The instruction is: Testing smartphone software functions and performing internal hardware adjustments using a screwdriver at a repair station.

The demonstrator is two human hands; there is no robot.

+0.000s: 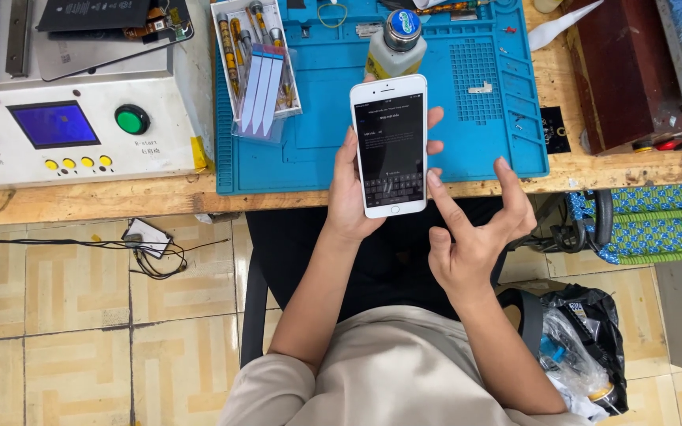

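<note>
My left hand [349,197] grips the white phone [389,146] above the blue mat [333,150], screen lit with keyboard up, while my open right hand [475,237] pokes a forefinger at it, typing unfinished.

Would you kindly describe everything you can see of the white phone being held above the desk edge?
The white phone is a slim slab with rounded corners, a glossy front and a round button below the screen. The screen is lit, showing a dark page with an on-screen keyboard low down. It is held upright facing the camera, over the edge of the blue work mat. The left hand grips it from behind, thumb along its left edge. The right hand has its index fingertip at the phone's right edge.
</note>
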